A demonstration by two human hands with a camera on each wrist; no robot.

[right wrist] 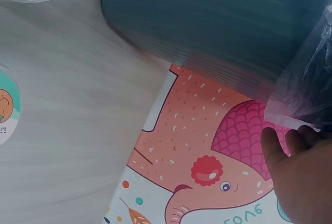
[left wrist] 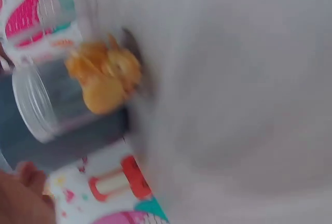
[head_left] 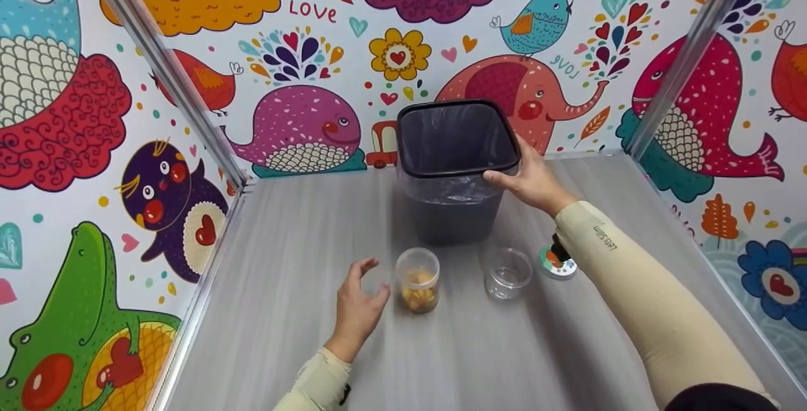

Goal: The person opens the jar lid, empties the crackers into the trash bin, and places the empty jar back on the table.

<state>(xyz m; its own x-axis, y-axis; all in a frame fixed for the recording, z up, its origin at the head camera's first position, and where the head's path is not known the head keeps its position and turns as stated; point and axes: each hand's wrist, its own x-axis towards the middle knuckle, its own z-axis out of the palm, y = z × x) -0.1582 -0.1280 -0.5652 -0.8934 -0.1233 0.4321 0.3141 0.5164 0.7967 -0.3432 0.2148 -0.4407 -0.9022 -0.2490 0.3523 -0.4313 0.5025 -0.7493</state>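
A dark trash bin (head_left: 454,215) with a clear plastic liner (right wrist: 306,89) stands upright on the table. My right hand (head_left: 536,178) holds its right front rim corner, thumb on the rim; in the right wrist view the fingers are at the liner's edge. Just left of a clear jar (head_left: 418,282), my left hand (head_left: 359,304) is held with thumb and fingers apart, holding nothing. Yellow-orange snack pieces (left wrist: 106,76) lie in the jar's lower part. The jar has no lid on. The left wrist view is blurred.
Right of the jar stands a second clear container (head_left: 508,275), uncovered, nothing visible inside. A round printed lid (head_left: 558,266) lies beside it, near my right sleeve. Cartoon-patterned walls (head_left: 309,127) with metal corner posts (head_left: 167,70) enclose the grey table (head_left: 284,234).
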